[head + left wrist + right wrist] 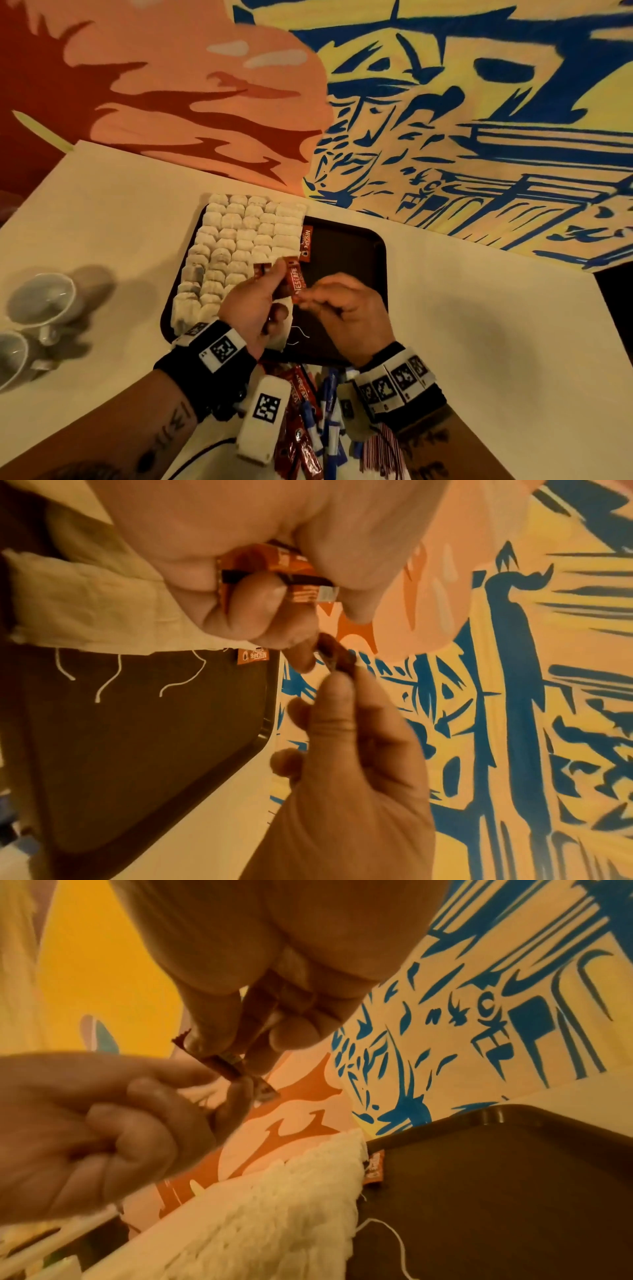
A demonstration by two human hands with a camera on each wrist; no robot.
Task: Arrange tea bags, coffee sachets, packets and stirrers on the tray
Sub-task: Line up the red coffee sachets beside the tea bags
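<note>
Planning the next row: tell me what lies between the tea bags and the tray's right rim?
One red sachet beside the tea bags; beyond it bare tray, head view.

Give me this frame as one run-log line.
left hand: holds coffee sachets | right hand: pinches one sachet | tray: tea bags fill left part, placed sachet beside them
</note>
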